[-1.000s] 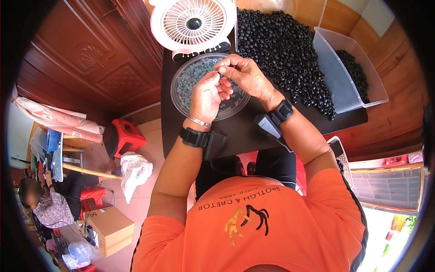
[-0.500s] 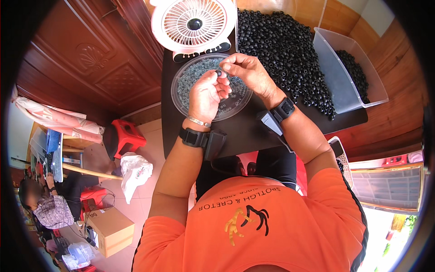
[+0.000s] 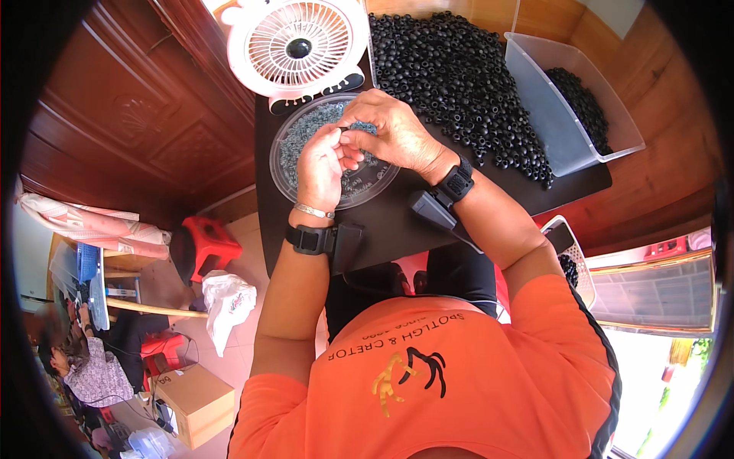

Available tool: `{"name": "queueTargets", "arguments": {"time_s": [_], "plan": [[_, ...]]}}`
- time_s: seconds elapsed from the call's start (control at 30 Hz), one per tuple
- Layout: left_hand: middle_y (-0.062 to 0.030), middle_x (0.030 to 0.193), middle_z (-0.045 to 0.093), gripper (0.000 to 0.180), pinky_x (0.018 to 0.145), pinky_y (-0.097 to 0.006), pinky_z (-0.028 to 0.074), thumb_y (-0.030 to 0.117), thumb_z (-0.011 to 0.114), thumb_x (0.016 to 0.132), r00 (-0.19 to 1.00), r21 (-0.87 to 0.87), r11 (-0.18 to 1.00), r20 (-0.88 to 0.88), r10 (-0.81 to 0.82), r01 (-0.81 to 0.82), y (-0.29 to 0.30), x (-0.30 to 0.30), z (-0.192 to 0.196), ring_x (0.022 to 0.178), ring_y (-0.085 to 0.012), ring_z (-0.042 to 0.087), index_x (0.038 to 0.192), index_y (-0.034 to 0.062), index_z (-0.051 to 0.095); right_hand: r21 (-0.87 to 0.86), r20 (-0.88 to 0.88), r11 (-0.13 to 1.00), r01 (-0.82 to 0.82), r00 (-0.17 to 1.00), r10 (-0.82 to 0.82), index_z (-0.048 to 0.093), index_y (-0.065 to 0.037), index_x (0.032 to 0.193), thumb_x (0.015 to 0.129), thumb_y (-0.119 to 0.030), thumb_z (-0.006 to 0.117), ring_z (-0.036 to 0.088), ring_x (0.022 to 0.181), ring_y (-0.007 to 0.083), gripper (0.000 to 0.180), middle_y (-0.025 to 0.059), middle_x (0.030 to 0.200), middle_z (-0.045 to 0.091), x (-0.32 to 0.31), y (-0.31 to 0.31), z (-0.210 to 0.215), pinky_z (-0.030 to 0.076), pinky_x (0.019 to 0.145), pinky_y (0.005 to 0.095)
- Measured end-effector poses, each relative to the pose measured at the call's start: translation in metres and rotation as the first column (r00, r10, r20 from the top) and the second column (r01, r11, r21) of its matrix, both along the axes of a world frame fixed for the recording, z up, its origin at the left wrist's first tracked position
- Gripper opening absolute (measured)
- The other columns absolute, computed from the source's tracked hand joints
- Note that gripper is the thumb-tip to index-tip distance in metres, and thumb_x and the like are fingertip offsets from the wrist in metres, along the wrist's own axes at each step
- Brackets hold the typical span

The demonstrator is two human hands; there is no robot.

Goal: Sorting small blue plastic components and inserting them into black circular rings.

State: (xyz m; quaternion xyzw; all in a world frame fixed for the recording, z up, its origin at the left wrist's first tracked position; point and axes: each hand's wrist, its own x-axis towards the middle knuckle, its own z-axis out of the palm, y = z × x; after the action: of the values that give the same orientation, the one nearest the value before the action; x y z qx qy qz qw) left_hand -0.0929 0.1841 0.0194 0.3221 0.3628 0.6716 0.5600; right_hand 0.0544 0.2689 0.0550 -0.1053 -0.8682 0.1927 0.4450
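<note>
Over a round clear tray [image 3: 287,186] of small pale bluish pieces [image 3: 300,135], my two hands meet. My left hand [image 3: 319,170], palm turned up, pinches a small black round piece [image 3: 343,129] between thumb and fingertips. The other fingers curl beneath it. My right hand [image 3: 397,131] comes from the right, its thumb and forefinger closed right at the black piece. Its fingers cover most of that piece, and whether they hold a further small part cannot be seen.
A heap of black hollow pieces [image 3: 459,76] lies on the dark table [image 3: 382,236], beside a clear bin [image 3: 562,122] holding more. A white fan [image 3: 298,47] stands behind the tray. A red stool [image 3: 208,246], carton [image 3: 195,402] and seated person [image 3: 98,375] are at left.
My right hand has moved in to the left hand, its fingers now covering much of the black piece. The table and tray appear shifted slightly left in the view.
</note>
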Motion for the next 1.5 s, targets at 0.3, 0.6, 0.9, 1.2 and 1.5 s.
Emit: {"name": "queueTargets", "arguments": {"time_s": [0.3,0.6,0.9,1.2,1.5], "plan": [[-0.0079,0.081,0.062,0.015,0.061,-0.03,0.047,0.022,0.048,0.094,0.994,-0.088,0.99,-0.009,0.11,-0.111,-0.003,-0.003,0.001,0.068,-0.0213,0.061,0.091,0.0087,0.055,-0.063,0.32,0.833,0.55,0.802,-0.505,0.07,-0.009,0.081,0.078,-0.024,0.064,0.065,0.079,0.0308,0.016,0.0116,0.077,0.067,0.045,0.059,0.01,0.052,0.071,0.04],[-0.0078,0.081,0.061,0.013,0.061,-0.03,0.045,0.023,0.049,0.092,0.997,-0.057,0.995,0.0,0.076,-0.076,-0.003,-0.003,0.001,0.068,-0.0215,0.061,0.091,0.0103,0.053,0.086,0.622,0.812,0.578,0.605,-0.497,0.071,-0.01,0.08,0.071,-0.021,0.069,0.065,0.08,0.0309,0.014,0.0108,0.08,0.069,0.045,0.079,-0.017,0.051,0.075,0.0404],[-0.0077,0.077,0.061,0.015,0.057,-0.029,0.046,0.021,0.047,0.093,0.997,-0.082,0.995,0.052,0.059,-0.054,-0.002,-0.001,0.003,0.063,-0.0206,0.061,0.089,0.0083,0.053,0.092,0.526,0.84,0.534,0.69,-0.497,0.071,-0.004,0.084,0.075,-0.012,0.062,0.068,0.08,0.028,0.014,0.0135,0.084,0.07,0.036,0.064,-0.007,0.053,0.074,0.0372],[-0.0105,0.08,0.06,0.022,0.062,-0.031,0.046,0.025,0.047,0.092,0.993,0.097,0.989,0.039,-0.114,0.11,-0.002,0.001,0.002,0.071,-0.0226,0.06,0.089,0.0058,0.055,-0.774,-0.128,0.563,-0.289,0.943,0.308,0.066,0.001,0.097,0.088,-0.004,0.066,0.063,0.087,0.0093,0.011,0.0045,0.092,0.068,0.004,0.011,0.0,0.05,0.082,0.0238],[-0.011,0.074,0.061,0.022,0.06,-0.028,0.047,0.023,0.046,0.091,0.996,0.08,0.995,0.053,-0.07,0.065,-0.003,0.005,0.008,0.066,-0.0203,0.06,0.084,0.0044,0.053,-0.762,-0.119,0.564,-0.318,0.925,0.361,0.066,0.002,0.098,0.088,-0.005,0.066,0.062,0.087,0.0093,0.012,0.0044,0.093,0.068,0.007,0.018,-0.004,0.051,0.081,0.0239]]}}
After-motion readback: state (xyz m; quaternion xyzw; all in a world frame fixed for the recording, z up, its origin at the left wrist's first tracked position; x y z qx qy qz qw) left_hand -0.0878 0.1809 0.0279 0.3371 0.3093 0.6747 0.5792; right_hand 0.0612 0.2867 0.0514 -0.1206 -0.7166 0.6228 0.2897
